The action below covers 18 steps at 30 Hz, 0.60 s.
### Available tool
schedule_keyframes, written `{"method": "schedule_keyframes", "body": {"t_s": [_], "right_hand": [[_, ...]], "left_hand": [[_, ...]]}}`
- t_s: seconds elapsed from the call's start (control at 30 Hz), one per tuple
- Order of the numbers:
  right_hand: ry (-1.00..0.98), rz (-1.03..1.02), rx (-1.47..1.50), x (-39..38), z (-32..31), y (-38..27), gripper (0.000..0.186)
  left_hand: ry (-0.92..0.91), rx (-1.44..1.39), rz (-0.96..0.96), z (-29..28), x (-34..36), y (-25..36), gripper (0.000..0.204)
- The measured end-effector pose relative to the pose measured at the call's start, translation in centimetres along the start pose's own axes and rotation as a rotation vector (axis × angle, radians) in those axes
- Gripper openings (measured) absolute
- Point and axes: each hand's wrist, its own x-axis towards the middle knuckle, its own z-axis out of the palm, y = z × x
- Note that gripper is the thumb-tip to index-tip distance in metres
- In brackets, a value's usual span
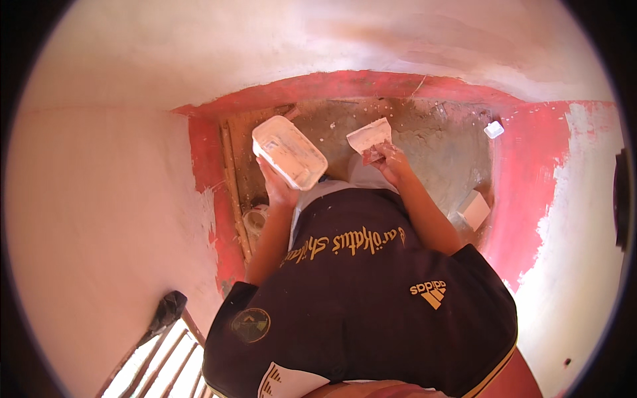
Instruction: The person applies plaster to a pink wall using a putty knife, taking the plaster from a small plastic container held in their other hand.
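My left hand (281, 188) is wrapped around the side of a white rectangular plastic tub (279, 168). The tub tilts so that its inside shows, smeared with a pale paste. In my right hand (396, 165) is a wide putty knife (369, 136), its handle gripped and its broad blade coated with the same pale stuff. The knife is to the right of the tub, with a gap between the two. Both tools are held out in front of my body, above the floor.
Pale walls with a red band (531, 179) along the bottom enclose a stained floor (441, 149). A pole (231, 179) and a whitish bucket (255, 219) are at left. A white box (474, 211) and small white container (494, 129) are at right; a barred opening (166, 361) is lower left.
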Motion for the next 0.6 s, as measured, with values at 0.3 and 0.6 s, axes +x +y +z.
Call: {"method": "schedule_keyframes", "body": {"t_s": [0.3, 0.6], "right_hand": [[-0.103, -0.076, 0.068, -1.7, 0.6, 0.4, 0.014], [0.039, -0.244, 0.149, -5.2, -11.5, -9.2, 0.018]], "left_hand": [[-0.091, -0.049, -0.155, -0.6, 0.4, -1.8, 0.073], [-0.212, 0.052, -0.218, 9.4, 1.8, -12.4, 0.071]]}}
